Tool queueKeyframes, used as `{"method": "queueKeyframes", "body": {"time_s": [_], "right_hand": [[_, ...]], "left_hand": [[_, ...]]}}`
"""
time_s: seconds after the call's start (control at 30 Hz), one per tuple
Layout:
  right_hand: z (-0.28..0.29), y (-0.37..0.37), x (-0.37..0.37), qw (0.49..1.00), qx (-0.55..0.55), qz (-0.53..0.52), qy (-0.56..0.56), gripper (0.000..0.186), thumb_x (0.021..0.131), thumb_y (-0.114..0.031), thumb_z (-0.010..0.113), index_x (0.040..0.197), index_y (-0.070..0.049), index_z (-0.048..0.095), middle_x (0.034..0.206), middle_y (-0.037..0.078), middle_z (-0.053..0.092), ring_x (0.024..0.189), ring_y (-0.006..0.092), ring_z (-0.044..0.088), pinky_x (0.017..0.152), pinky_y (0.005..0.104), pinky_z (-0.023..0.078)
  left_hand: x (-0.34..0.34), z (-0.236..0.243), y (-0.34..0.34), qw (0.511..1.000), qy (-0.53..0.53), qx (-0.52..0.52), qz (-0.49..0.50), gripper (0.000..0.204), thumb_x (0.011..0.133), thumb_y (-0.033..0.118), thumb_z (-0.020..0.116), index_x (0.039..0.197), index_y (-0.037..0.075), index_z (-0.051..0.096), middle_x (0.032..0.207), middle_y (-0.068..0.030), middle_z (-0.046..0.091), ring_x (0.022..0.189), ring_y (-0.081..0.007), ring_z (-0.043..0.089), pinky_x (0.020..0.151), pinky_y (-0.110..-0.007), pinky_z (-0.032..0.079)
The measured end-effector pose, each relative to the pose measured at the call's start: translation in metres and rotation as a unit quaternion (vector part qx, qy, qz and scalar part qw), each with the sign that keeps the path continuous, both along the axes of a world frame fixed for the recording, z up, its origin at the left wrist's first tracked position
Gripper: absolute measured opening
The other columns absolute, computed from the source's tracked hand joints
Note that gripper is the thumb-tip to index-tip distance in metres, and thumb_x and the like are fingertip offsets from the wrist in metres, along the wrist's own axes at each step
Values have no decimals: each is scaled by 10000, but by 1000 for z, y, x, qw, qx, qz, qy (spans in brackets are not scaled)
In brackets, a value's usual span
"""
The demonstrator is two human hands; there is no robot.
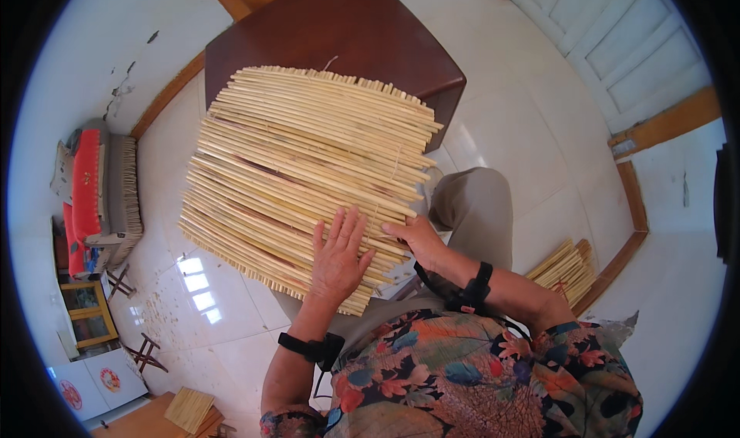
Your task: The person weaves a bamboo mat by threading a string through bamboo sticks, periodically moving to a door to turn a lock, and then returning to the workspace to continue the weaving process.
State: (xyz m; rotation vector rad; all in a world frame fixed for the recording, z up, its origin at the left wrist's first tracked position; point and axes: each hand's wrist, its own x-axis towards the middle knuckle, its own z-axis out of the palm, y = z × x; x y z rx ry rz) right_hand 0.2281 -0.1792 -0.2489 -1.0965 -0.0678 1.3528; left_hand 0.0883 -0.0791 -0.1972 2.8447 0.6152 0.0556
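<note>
A mat of pale yellow reed stalks (308, 153), laid side by side and tied with thin string, rests partly on a dark red-brown table (308, 30). Its near end reaches over my lap. My left hand (337, 259) lies flat on top of the stalks near the lower right part, fingers stretched forward. At the mat's right edge, my right hand (418, 240) is closed on the stalk ends, with thumb and finger pressed together there. Its other fingers are partly hidden. A thin string runs across the stalks beside both hands.
A bundle of loose stalks (564, 272) lies on the floor to the right, by the wall. Folding stools (145, 353) and a red-covered seat (89, 180) stand at the left. A smaller reed mat (189, 409) sits on a wooden surface at the lower left.
</note>
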Motion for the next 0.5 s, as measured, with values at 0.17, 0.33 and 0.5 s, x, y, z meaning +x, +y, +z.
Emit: {"method": "queueKeyframes", "body": {"time_s": [0.17,0.33,0.5], "right_hand": [[-6,-4,15,997,40,64,-3,416,810,-242,621,1128,2,508,1020,64,588,854,125,566,761,248,452],[-10,-1,25,990,108,-6,87,407,843,-280,581,1119,6,491,1030,75,578,930,155,564,807,304,452],[-10,4,18,991,106,-20,81,373,866,-266,554,1099,21,499,1026,86,579,917,149,567,794,290,456]], "left_hand": [[-1,6,-2,1000,-1,-12,-3,615,794,325,567,1313,74,351,1398,-98,295,1311,-253,232,1052,-461,111],[0,4,-6,1000,-10,-14,9,640,788,351,569,1313,63,344,1401,-108,282,1315,-264,217,1059,-471,95],[0,1,-5,1000,-25,-11,2,653,781,346,584,1314,58,341,1402,-108,277,1315,-268,213,1059,-479,93]]}}
